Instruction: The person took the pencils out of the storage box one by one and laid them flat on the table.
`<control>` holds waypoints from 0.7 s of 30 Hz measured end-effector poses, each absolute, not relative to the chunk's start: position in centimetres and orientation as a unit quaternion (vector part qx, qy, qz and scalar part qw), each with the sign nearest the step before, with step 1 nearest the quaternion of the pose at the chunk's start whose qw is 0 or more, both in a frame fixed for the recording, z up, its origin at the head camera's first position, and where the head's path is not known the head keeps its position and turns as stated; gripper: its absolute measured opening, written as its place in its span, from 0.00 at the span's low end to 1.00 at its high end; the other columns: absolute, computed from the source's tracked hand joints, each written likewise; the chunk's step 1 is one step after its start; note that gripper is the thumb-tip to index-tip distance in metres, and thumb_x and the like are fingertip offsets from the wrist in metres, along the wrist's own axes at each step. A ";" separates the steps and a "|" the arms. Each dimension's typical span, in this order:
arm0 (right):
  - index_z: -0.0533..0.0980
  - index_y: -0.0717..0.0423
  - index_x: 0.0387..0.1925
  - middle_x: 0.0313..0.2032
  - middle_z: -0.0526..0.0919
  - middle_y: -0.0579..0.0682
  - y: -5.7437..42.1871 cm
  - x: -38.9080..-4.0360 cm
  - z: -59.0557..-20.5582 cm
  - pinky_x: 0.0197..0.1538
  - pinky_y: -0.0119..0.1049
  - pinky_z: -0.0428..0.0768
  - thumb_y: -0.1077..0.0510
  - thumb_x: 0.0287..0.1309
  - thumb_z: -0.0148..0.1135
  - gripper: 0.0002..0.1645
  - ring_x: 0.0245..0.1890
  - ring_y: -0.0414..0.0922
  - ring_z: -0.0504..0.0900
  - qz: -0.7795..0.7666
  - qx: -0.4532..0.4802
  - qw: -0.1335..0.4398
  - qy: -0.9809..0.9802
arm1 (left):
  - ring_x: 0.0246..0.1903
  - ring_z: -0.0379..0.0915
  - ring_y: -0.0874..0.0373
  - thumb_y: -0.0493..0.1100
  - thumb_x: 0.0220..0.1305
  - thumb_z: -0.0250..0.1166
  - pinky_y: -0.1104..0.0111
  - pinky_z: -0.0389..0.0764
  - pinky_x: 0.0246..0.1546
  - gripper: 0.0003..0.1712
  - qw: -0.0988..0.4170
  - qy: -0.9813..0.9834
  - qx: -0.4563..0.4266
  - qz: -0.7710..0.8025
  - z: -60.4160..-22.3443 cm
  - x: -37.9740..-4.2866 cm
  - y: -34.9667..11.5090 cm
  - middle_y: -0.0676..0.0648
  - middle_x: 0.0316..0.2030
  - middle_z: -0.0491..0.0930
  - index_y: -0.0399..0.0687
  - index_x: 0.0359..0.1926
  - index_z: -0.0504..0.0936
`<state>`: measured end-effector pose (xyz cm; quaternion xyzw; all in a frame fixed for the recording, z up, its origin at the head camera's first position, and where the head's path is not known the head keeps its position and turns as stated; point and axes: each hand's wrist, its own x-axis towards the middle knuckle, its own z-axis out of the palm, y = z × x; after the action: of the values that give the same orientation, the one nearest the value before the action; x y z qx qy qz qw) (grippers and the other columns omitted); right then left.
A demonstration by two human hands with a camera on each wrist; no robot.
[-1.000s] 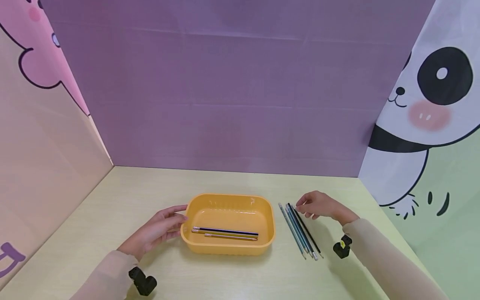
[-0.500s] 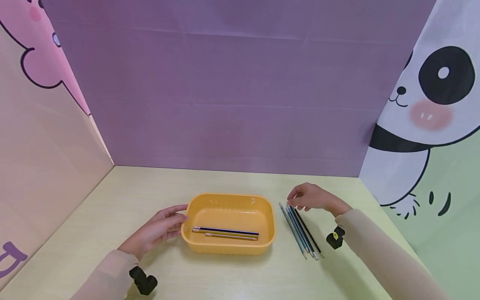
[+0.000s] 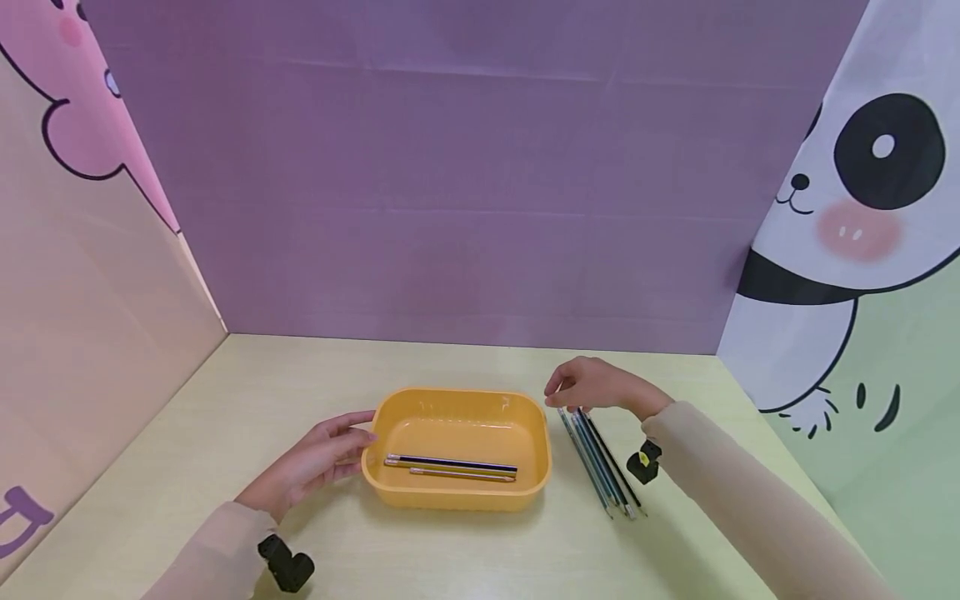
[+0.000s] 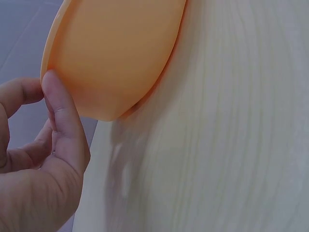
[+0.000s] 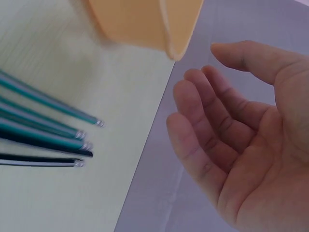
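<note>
A yellow-orange plastic basket (image 3: pixel 457 497) stands on the table with a few pencils (image 3: pixel 463 472) lying across its floor. My left hand (image 3: pixel 318 457) pinches its left rim; in the left wrist view the thumb (image 4: pixel 60 101) and index finger meet at the basket's edge (image 4: pixel 47 53). To the right of the basket lies a loose bundle of several pencils (image 3: pixel 600 467), teal and black. My right hand (image 3: pixel 603 386) hovers over the far ends of that bundle, fingers loosely bent. In the right wrist view the palm holds nothing, and the pencils' ends (image 5: pixel 82 140) lie apart from it.
The pale wooden table (image 3: pixel 300 367) ends at a purple back wall (image 3: pixel 480 208). A pinkish panel (image 3: pixel 97 350) closes the left side, a panda-printed panel (image 3: pixel 862 358) the right. Each wrist wears a small black camera.
My right hand has moved left and slightly away from me, over the top of the pencil bundle toward the basket. The left hand, basket and pencils have stayed in place.
</note>
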<state>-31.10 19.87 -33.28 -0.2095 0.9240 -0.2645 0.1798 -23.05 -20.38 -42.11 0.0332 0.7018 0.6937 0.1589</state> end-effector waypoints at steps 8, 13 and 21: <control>0.81 0.55 0.42 0.29 0.82 0.47 18.1 -31.0 -32.7 0.37 0.42 0.84 0.55 0.65 0.66 0.09 0.27 0.43 0.79 -0.249 -0.227 0.180 0.924 | 0.43 0.80 0.53 0.40 0.70 0.61 0.66 0.84 0.44 0.38 0.156 0.703 0.027 0.694 -42.2 -23.1 -20.4 0.40 0.48 0.79 0.31 0.74 0.56; 0.81 0.54 0.42 0.30 0.83 0.47 17.3 -31.0 -32.7 0.37 0.42 0.83 0.55 0.65 0.66 0.08 0.27 0.43 0.78 -0.248 -0.234 0.185 0.922 | 0.43 0.80 0.53 0.40 0.70 0.61 0.67 0.84 0.44 0.38 0.158 0.703 0.026 0.693 -42.2 -23.2 -20.4 0.39 0.48 0.79 0.32 0.74 0.56; 0.81 0.54 0.42 0.32 0.83 0.47 15.7 -30.9 -32.5 0.36 0.37 0.82 0.55 0.65 0.66 0.08 0.29 0.45 0.79 -0.229 -0.261 0.191 0.918 | 0.43 0.80 0.53 0.40 0.71 0.61 0.67 0.84 0.44 0.38 0.158 0.704 0.028 0.692 -42.2 -23.1 -20.3 0.39 0.49 0.78 0.32 0.74 0.56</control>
<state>-30.94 15.66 -32.48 -0.2607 0.9183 -0.2287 0.1907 -23.14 -20.25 -42.21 0.0277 0.7041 0.6917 0.1582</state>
